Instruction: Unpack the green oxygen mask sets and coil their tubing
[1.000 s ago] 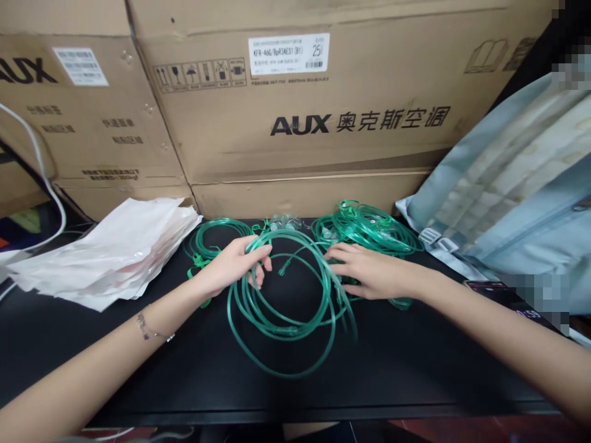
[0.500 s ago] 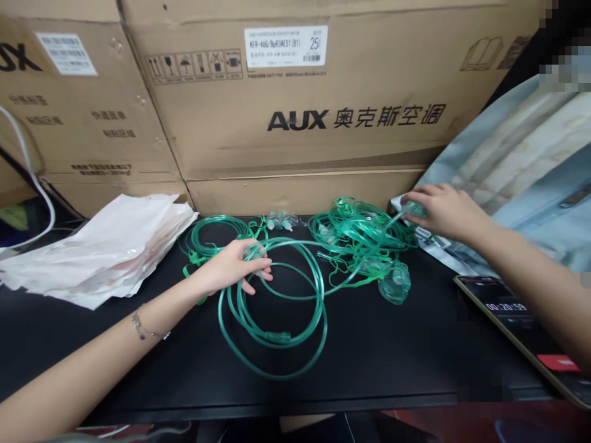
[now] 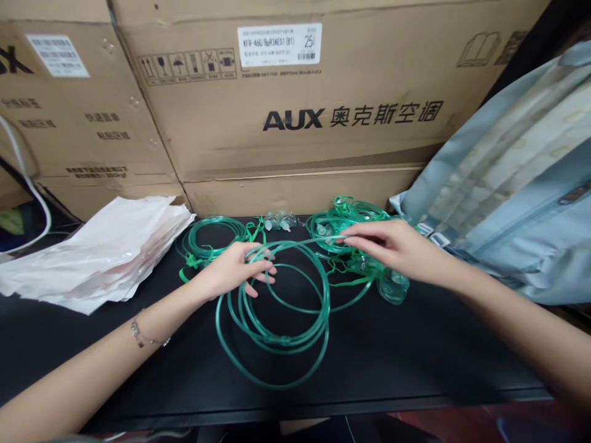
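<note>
My left hand (image 3: pixel 242 267) is closed around the upper left of a loosely coiled green oxygen tube (image 3: pixel 325 289), whose loops hang over the black table. A length of the same tubing is pinched between the thumb and fingers of my right hand (image 3: pixel 383 243), to the right of the coil. Behind and below that hand lies a heap of green tubing (image 3: pixel 348 212) with clear masks and green straps. One clear green mask (image 3: pixel 392 286) shows at the heap's front right edge; part of the heap is hidden by my right hand.
A stack of white plastic packets (image 3: pixel 106 246) lies at the left. Another tubing coil (image 3: pixel 215 223) and small clear fittings (image 3: pixel 279 220) sit behind my left hand. A large cardboard box (image 3: pixel 295 160) backs the black table (image 3: pixel 392 357). A light blue bag (image 3: pixel 512 184) stands at the right.
My right hand has moved left and nearer from the heap's right end, drawing in toward the coil. My left hand stays on the coil. The phone at the right is no longer visible.
</note>
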A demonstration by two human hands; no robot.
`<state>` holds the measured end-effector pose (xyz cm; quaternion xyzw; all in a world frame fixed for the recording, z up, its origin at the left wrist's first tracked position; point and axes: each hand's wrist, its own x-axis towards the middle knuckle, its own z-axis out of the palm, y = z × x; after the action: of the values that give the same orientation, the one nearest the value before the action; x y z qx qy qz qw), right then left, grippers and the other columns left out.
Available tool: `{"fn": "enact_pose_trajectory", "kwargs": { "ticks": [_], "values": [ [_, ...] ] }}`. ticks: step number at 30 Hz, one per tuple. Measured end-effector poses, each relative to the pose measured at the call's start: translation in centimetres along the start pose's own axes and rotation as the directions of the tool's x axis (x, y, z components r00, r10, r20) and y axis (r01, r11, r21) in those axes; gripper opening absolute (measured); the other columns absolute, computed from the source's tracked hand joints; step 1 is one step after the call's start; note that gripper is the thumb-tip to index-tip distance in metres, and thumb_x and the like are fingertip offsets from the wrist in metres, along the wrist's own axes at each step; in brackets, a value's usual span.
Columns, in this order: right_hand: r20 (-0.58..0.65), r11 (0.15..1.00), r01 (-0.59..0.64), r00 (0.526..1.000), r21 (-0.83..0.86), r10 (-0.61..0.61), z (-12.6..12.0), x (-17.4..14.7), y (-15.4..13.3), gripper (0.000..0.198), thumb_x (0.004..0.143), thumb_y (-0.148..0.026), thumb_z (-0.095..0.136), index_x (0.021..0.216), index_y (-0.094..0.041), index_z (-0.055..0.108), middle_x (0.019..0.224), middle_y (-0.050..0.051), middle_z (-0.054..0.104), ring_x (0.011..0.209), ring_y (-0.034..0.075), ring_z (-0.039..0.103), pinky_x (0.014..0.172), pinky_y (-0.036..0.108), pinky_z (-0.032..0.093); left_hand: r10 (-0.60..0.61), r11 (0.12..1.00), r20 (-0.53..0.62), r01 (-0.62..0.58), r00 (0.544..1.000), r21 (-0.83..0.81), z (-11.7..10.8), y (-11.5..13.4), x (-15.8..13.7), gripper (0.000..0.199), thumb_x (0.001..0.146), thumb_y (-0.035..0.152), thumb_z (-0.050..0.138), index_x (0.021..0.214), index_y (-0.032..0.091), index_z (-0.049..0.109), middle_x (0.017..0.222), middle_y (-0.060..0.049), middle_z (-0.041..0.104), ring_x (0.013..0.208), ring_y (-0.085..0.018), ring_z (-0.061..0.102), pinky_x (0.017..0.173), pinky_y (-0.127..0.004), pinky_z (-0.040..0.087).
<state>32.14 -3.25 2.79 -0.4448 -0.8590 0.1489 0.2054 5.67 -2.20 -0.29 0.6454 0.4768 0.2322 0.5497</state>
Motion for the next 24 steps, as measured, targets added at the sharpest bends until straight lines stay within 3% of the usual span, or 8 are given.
{"fn": "enact_pose_trajectory", "kwargs": {
  "ticks": [3, 6, 9, 12, 14, 17, 20, 24],
  "values": [
    [0.001, 0.998, -0.048, 0.999, -0.047, 0.048, -1.9, 0.2, 1.0, 0.042, 0.078, -0.054, 0.046, 0.091, -0.019, 0.066, 0.068, 0.002, 0.063, 0.054, 0.014, 0.053, 0.049, 0.026, 0.036, 0.012, 0.999, 0.012, -0.013, 1.000, 0.045, 0.2, 0.2, -0.1, 0.019, 0.076, 0.027, 0.058, 0.086, 0.012, 0.051, 0.089, -0.011, 0.065, 0.082, -0.024, 0.066, 0.043, -0.020, 0.053],
    [-0.079, 0.942, -0.007, 0.997, -0.335, -0.020, -3.3, 0.2, 2.4, 0.029, 0.081, -0.039, 0.046, 0.093, -0.019, 0.064, 0.077, 0.004, 0.065, 0.061, 0.016, 0.055, 0.054, 0.028, 0.036, 0.004, 0.997, 0.000, -0.004, 1.000, 0.078, 0.3, 0.1, 0.0, 0.021, 0.075, 0.029, 0.057, 0.088, 0.013, 0.052, 0.092, -0.012, 0.066, 0.083, -0.025, 0.066, 0.040, -0.020, 0.052],
    [-0.268, 0.792, -0.241, 0.958, -0.561, 0.102, -3.9, 0.2, 4.6, 0.017, 0.082, -0.031, 0.047, 0.085, -0.020, 0.060, 0.083, 0.009, 0.063, 0.068, 0.021, 0.056, 0.052, 0.028, 0.034, -0.012, 0.993, 0.010, 0.011, 1.000, 0.119, 0.1, -0.3, 0.0, 0.021, 0.076, 0.032, 0.055, 0.086, 0.013, 0.051, 0.097, -0.011, 0.065, 0.070, -0.021, 0.068, 0.034, -0.017, 0.046],
    [-0.417, 0.676, -0.532, 0.840, -0.510, 0.346, -3.5, 0.1, 6.3, 0.029, 0.073, -0.047, 0.059, 0.070, -0.020, 0.047, 0.061, 0.009, 0.056, 0.054, 0.021, 0.052, 0.044, 0.028, 0.029, 0.004, 0.990, -0.007, -0.003, 1.000, 0.138, 0.0, -0.6, -0.1, 0.021, 0.078, 0.033, 0.054, 0.084, 0.013, 0.051, 0.099, -0.011, 0.065, 0.048, -0.013, 0.064, 0.030, -0.016, 0.041],
    [-0.407, 0.736, -0.580, 0.802, -0.351, 0.438, -2.6, 0.0, 6.2, 0.038, 0.068, -0.050, 0.063, 0.067, -0.022, 0.037, 0.051, 0.004, 0.052, 0.047, 0.019, 0.050, 0.043, 0.028, 0.032, 0.012, 0.993, -0.042, -0.007, 0.999, 0.118, 0.1, -0.6, 0.0, 0.021, 0.078, 0.034, 0.053, 0.083, 0.013, 0.050, 0.098, -0.011, 0.066, 0.043, -0.011, 0.061, 0.030, -0.016, 0.040],
    [-0.355, 0.889, -0.403, 0.881, -0.215, 0.314, -0.5, -0.7, 3.8, 0.035, 0.071, -0.035, 0.064, 0.070, -0.022, 0.032, 0.064, 0.004, 0.059, 0.054, 0.018, 0.055, 0.051, 0.030, 0.042, -0.012, 0.998, -0.076, 0.016, 0.997, 0.058, 0.3, -0.4, 0.2, 0.021, 0.079, 0.034, 0.053, 0.082, 0.013, 0.048, 0.093, -0.011, 0.067, 0.045, -0.012, 0.062, 0.030, -0.016, 0.040],
    [-0.251, 0.943, -0.059, 0.968, -0.328, -0.027, 2.4, -2.0, 0.1, 0.012, 0.078, -0.027, 0.055, 0.078, -0.019, 0.045, 0.084, 0.008, 0.060, 0.077, 0.021, 0.058, 0.067, 0.034, 0.046, -0.035, 0.999, -0.072, 0.037, 0.997, 0.017, 0.5, -0.2, 0.5, 0.021, 0.079, 0.033, 0.054, 0.081, 0.013, 0.049, 0.092, -0.011, 0.068, 0.044, -0.011, 0.062, 0.031, -0.016, 0.040],
    [0.064, 0.934, 0.211, 0.978, -0.287, -0.201, 6.7, -3.0, -3.7, 0.033, 0.084, -0.034, 0.050, 0.111, -0.015, 0.050, 0.102, 0.011, 0.060, 0.093, 0.022, 0.057, 0.079, 0.037, 0.047, -0.037, 0.999, -0.013, 0.037, 0.999, -0.017, 0.9, -0.3, 0.6, 0.022, 0.080, 0.034, 0.054, 0.082, 0.012, 0.052, 0.093, -0.010, 0.067, 0.044, -0.009, 0.061, 0.032, -0.015, 0.039]
  ]
}}
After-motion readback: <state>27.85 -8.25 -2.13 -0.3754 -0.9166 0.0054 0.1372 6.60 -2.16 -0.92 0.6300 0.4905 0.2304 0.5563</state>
